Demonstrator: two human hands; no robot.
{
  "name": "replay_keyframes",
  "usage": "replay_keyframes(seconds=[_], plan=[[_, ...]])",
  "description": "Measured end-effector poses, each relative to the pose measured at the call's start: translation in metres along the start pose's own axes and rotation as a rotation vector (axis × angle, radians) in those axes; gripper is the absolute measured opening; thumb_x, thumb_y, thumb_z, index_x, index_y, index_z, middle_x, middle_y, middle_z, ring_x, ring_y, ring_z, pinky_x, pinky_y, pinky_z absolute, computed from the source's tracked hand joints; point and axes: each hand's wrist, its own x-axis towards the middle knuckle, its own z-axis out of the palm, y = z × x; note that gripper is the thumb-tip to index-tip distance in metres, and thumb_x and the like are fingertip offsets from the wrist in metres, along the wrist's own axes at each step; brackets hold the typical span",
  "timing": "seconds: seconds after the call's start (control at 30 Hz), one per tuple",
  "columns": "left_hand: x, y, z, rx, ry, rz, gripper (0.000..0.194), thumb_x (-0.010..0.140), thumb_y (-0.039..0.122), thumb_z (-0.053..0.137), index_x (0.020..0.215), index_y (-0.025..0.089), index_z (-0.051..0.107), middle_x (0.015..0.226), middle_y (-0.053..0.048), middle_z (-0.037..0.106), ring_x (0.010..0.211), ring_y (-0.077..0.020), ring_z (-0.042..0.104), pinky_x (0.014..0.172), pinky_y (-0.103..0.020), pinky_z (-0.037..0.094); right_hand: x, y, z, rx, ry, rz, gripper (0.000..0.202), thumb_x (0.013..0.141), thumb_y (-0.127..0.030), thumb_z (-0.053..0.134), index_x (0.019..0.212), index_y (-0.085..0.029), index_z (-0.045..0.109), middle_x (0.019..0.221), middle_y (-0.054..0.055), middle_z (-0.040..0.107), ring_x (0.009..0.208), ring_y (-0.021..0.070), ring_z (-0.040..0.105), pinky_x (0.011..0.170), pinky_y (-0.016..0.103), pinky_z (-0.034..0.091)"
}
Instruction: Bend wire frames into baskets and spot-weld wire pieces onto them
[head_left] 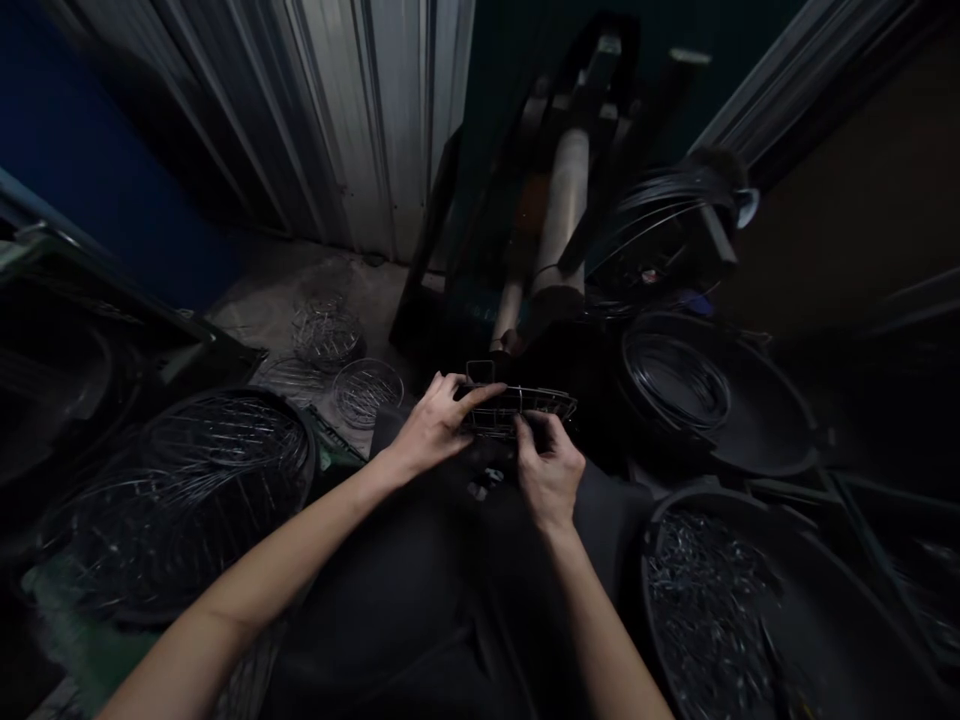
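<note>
A small wire basket (551,400) is held up in front of my lap, its side turned to me. My left hand (435,425) grips its left end, with the index finger laid along the upper wire. At the basket's middle, my right hand (550,460) pinches near a short upright wire (520,398); whether it holds a separate small piece I cannot make out. A squared wire loop (480,372) sticks up above the left fingers. Dark cloth covers my lap below, and some small shiny bits (486,483) lie on it.
To the left stands a round tub (307,420) heaped with bent wires. Round wire racks (367,392) lie on the floor. At right are a basin with coiled wire (675,380) and a basin (651,560) of small metal pieces. A machine with a metal cylinder (568,190) stands ahead.
</note>
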Motion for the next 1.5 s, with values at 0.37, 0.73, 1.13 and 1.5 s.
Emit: replay_keyframes(seconds=[0.37,0.73,1.13,1.5], plan=[[0.014,-0.012,0.003,-0.017,0.136,0.064,0.066,0.076,0.011,0.061,0.135,0.032,0.04,0.11,-0.005,0.044,0.108,-0.0205,0.048,0.106,-0.05,0.035,0.011,0.001,0.016,0.005,0.096,-0.05,0.021,0.087,-0.037,0.055,0.087,-0.019,0.066,0.081,0.003,0.069,0.072,0.0146,0.064,0.071,0.023,0.048],[0.017,-0.021,0.005,-0.015,0.182,0.094,0.069,0.076,0.009,0.062,0.136,0.032,0.038,0.109,-0.004,0.044,0.107,-0.0196,0.049,0.108,-0.052,0.031,0.014,0.006,0.028,0.047,0.156,-0.081,0.02,0.086,-0.035,0.056,0.089,-0.018,0.067,0.082,0.003,0.07,0.073,0.0146,0.065,0.071,0.024,0.049],[0.024,-0.027,0.012,-0.007,0.202,0.094,0.072,0.075,0.008,0.062,0.137,0.034,0.035,0.111,-0.004,0.042,0.11,-0.0198,0.048,0.109,-0.054,0.029,0.022,0.012,0.036,0.092,0.166,-0.074,0.023,0.087,-0.037,0.055,0.09,-0.017,0.067,0.085,0.004,0.069,0.076,0.0153,0.064,0.075,0.026,0.049],[0.03,-0.034,0.015,0.026,0.203,0.087,0.069,0.076,0.009,0.062,0.136,0.033,0.039,0.11,-0.005,0.042,0.109,-0.0204,0.048,0.109,-0.054,0.029,0.028,0.014,0.042,0.121,0.171,-0.065,0.022,0.086,-0.037,0.056,0.089,-0.018,0.067,0.083,0.003,0.069,0.076,0.0148,0.064,0.074,0.025,0.049]])
